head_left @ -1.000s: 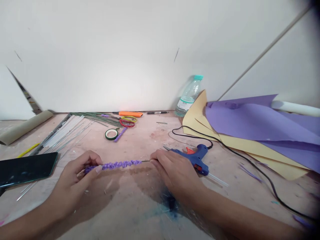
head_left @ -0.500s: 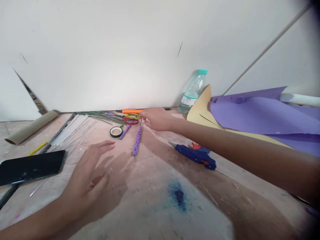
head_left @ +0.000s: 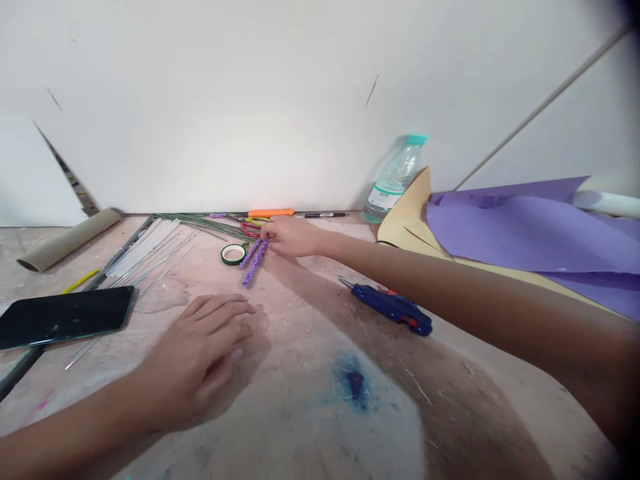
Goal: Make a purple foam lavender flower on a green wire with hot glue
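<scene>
My right hand reaches to the back of the table, its fingers pinched on the upper end of a purple beaded stem. A second, shorter purple stem lies close along its left side. Red-handled scissors are partly hidden behind my fingers. Left of the stems sits a roll of green tape. My left hand rests low over the table with loosely bent fingers apart, holding nothing.
A blue glue gun lies right of centre, under my right forearm. Behind are a water bottle, purple paper, an orange cutter and a pen. On the left are a phone, glue sticks, wires and a cardboard tube.
My right hand has moved left with the longer purple stem, bringing it beside the shorter one. My left hand has shifted right, its fingers lower and more together.
</scene>
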The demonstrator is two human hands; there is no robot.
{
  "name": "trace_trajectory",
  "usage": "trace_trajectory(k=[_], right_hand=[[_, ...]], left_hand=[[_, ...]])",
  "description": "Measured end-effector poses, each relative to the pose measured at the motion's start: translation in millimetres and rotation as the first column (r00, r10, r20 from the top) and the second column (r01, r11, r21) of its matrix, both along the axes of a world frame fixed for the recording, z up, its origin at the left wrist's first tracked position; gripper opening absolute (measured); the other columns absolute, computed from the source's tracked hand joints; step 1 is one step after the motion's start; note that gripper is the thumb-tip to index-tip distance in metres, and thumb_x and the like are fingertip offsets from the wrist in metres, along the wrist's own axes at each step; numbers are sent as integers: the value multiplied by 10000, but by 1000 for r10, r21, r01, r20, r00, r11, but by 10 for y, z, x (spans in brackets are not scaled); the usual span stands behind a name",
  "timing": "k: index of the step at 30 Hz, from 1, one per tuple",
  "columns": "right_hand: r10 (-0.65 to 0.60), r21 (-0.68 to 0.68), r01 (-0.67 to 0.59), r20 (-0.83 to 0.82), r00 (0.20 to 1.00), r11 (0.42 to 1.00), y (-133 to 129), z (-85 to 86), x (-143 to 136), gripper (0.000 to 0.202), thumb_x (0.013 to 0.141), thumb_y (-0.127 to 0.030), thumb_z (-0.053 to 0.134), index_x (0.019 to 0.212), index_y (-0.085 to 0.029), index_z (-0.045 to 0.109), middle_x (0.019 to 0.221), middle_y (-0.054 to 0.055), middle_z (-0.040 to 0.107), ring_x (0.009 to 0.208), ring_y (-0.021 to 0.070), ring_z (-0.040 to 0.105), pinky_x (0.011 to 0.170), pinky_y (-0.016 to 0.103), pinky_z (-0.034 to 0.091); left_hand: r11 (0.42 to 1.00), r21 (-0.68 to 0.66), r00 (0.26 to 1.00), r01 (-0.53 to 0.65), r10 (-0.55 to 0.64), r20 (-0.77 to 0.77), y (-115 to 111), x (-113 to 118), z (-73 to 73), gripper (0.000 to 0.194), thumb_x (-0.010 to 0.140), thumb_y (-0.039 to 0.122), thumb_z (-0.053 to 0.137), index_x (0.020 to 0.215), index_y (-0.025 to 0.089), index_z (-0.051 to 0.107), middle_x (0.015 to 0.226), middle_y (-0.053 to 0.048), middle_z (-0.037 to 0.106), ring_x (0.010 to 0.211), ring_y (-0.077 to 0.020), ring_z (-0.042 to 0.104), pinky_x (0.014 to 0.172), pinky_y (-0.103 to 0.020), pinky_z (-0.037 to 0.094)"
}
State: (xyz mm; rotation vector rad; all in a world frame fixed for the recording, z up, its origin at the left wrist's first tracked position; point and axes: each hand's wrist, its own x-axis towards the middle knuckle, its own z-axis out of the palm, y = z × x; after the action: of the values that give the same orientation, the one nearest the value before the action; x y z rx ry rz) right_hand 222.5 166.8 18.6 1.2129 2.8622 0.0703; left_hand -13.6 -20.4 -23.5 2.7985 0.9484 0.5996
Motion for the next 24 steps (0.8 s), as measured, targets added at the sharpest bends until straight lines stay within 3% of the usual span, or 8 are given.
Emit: trace_trajectory(k=[3,6,10,12,15,17,20,24], right_hand=[[-13,23,13,18,1000,1000,-3,-7,-29,319,1014,-359,647,1265,-163,648,1280,102,664,1107,240,674,945,458,587],[-47,61,45,33,998,997,-97,0,-33,301,1018,-365,637,1241,-163,654,1248,94,673,1089,233,674,937,452,583],[-85,112,81,31,996,990,-266,77,-44,233,1004,-232,570,1200,-141,658,1179,136,699,1072,278,677,866,400,554],[-96,122,91,31,995,988,-348,143,-33,267,967,-192,560,1211,-139,654,1199,164,703,1092,311,673,821,372,527],[-122,122,118,27,992,985,-468,231,51,320,954,-213,566,1259,-147,636,1254,159,707,1126,320,667,809,358,500],[-153,122,150,14,988,981,-538,263,164,319,963,-232,561,1262,-153,636,1277,147,712,1127,309,671,816,354,490],[-201,115,200,-5,980,973,-623,286,386,277,974,-266,552,1204,-164,670,1262,127,729,1094,298,684,796,347,479],[-226,108,229,-31,974,968,-791,344,610,252,988,-299,536,1120,-168,706,1189,113,748,1044,292,686,801,363,471]], left_hand=[[990,76,991,-120,124,-54,-10,-20,24,319,953,140,426,1190,239,614,1348,-55,680,1309,-242,547,1069,-426,384],[938,130,930,-322,339,-143,88,-87,116,293,956,191,393,1110,204,642,1275,-110,690,1227,-297,600,989,-476,439],[811,154,772,-565,585,-250,435,-342,310,411,959,231,387,1262,50,599,1332,-271,621,1262,-456,574,968,-623,447],[742,136,681,-656,660,-317,639,-518,389,442,936,249,461,1298,31,590,1346,-287,613,1253,-479,587,958,-620,479],[637,88,557,-766,725,-405,888,-732,442,363,973,316,526,1204,67,653,1298,-245,657,1141,-437,668,900,-568,550],[590,62,504,-805,735,-455,992,-804,439,315,1014,362,563,1167,109,672,1235,-171,690,1083,-340,696,907,-516,577],[548,44,454,-835,733,-506,1064,-816,406,327,1011,381,642,1252,159,648,1250,-104,681,1077,-253,687,926,-469,593],[530,39,438,-847,738,-514,1063,-773,361,358,1002,367,660,1300,171,630,1300,-110,659,1107,-263,679,927,-474,600]])
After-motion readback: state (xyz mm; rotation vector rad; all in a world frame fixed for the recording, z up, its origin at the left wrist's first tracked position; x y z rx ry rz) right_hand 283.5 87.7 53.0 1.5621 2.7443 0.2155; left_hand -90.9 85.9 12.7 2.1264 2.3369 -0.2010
